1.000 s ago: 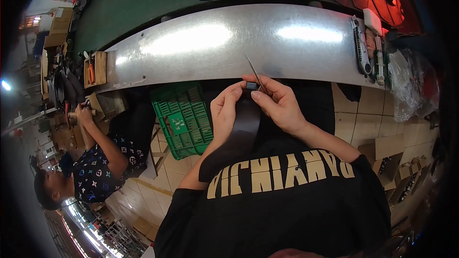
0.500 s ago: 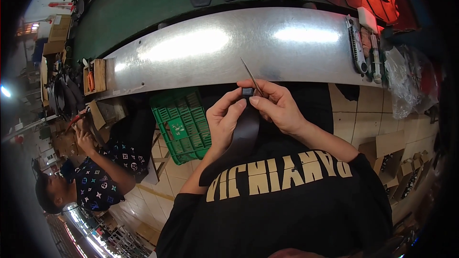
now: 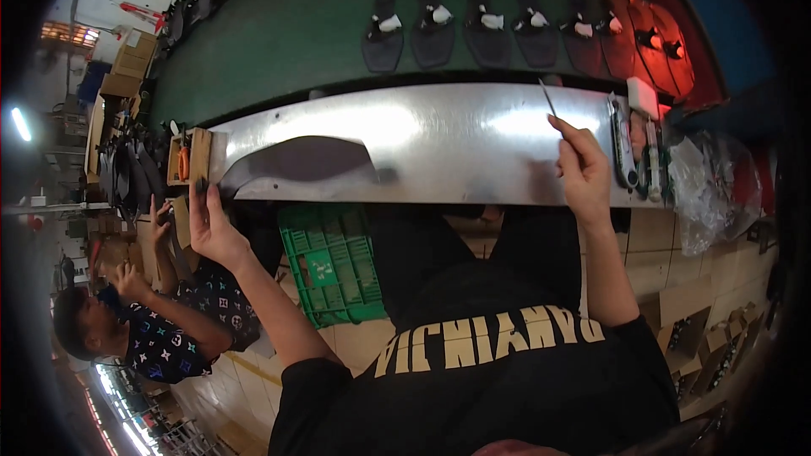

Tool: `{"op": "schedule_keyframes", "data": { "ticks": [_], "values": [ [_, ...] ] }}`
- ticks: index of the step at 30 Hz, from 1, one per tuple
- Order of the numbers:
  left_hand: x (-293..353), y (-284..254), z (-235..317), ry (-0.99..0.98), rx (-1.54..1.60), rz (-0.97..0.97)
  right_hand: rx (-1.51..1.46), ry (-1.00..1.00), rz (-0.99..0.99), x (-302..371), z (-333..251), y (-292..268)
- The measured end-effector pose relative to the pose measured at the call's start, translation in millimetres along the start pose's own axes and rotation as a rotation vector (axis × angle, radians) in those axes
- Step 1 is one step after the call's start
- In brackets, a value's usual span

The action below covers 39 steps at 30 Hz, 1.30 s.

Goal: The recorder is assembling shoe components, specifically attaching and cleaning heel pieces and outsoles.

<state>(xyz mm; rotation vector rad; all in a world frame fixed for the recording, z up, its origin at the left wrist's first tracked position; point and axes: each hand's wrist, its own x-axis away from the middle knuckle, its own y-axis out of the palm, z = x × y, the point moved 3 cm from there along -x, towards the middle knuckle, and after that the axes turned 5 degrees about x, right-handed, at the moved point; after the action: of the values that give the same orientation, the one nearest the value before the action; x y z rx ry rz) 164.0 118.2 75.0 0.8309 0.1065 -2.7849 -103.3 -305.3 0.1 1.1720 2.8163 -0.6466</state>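
Note:
My left hand is raised at the left end of the metal bench, fingers pinched on the narrow end of a dark shoe sole. The sole stretches rightward over the bench, its broad end squared off. Whether it rests on the metal or hangs just above, I cannot tell. A small black part shows at my left fingertips. My right hand is over the bench's right part, closed round a thin pointed metal tool whose tip points up and away. The tool's lower end is hidden in my fingers.
On the green conveyor belt several dark sandals stand in a row, the rightmost under red light. A utility knife lies at the bench's right end, beside a plastic bag. A green crate sits below. A co-worker is at left.
My hands have come apart: the left moved left with the sole, the right moved right and up with the pointed tool. The view has shifted, showing more of the belt.

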Motion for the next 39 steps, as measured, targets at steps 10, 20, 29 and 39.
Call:
{"op": "schedule_keyframes", "data": {
  "ticks": [10, 20, 29, 39],
  "values": [
    [25.7, 17.5, -117.6, -0.148, -0.509, -0.143, 0.783, -0.190, 0.148, -17.8, 47.5, -31.5],
    [11.4, 324.3, -154.0, 0.057, -0.455, -0.541, 0.813, -0.188, 0.139, -29.6, 44.6, -34.8],
    [2.1, 297.5, -92.0, 0.054, 0.082, -0.374, 0.169, -0.299, 0.136, -1.5, -14.4, -26.2],
    [155.6, 177.6, 45.9, -0.897, 0.595, -0.953, -1.068, 0.204, -0.351, -18.2, -55.8, 48.3]
  ]
}}
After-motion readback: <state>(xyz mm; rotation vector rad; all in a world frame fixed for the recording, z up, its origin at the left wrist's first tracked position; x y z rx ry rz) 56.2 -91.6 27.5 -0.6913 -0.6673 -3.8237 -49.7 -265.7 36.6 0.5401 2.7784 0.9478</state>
